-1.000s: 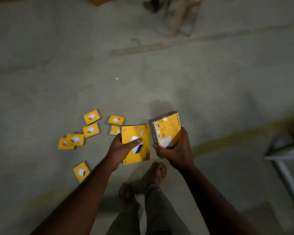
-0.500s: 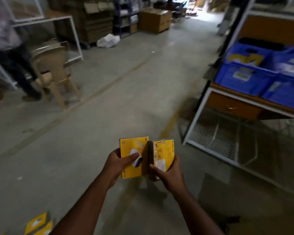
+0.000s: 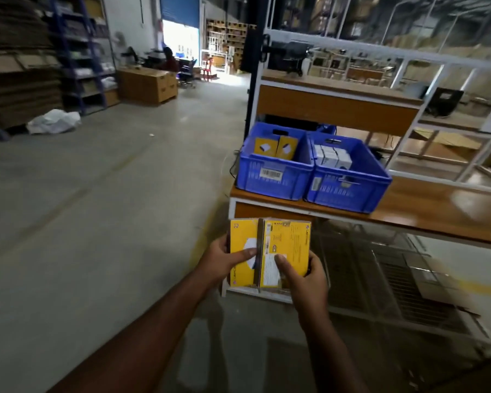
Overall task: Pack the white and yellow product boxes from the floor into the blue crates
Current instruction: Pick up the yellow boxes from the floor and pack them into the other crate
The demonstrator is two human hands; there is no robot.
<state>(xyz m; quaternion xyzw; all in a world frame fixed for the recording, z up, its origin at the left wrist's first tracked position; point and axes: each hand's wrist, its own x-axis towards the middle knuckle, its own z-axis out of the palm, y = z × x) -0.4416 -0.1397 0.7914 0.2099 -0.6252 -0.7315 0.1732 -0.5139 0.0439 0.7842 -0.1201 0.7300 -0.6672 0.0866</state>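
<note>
- Head view: our left hand (image 3: 224,258) grips one flat yellow cardboard product box (image 3: 243,252), and our right hand (image 3: 304,272) grips a thicker bundle of yellow boxes (image 3: 288,246); the two touch edge to edge, in front of and below the left blue plastic crate (image 3: 272,177).
- That crate, on the wooden worktop (image 3: 425,205), already holds upright yellow boxes (image 3: 275,147); the right blue plastic crate (image 3: 349,184), just beside it, holds white boxes (image 3: 330,157).
- We judge packing partly done: our handful is not yet in. The floor pile is out of view.
</note>
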